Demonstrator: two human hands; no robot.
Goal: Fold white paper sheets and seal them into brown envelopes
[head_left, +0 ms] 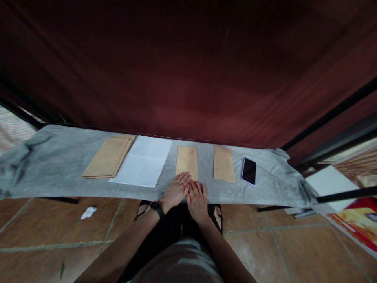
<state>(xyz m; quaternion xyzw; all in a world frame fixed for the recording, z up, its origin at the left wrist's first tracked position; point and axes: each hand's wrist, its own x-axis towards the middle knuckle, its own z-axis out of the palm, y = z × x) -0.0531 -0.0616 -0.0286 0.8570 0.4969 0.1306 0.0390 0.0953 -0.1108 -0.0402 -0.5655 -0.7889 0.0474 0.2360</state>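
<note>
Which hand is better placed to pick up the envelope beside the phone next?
Probably the right hand: it lies nearer that brown envelope, with only gray cloth between them. The left hand is farther off, partly covering the middle envelope.

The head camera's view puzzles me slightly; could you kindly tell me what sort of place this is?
Probably an indoor room, perhaps a home, with a makeshift work surface: brown square-tiled floor, a dark red hanging sheet, and a narrow grey cloth-covered table bearing flat brown paper envelopes.
</note>
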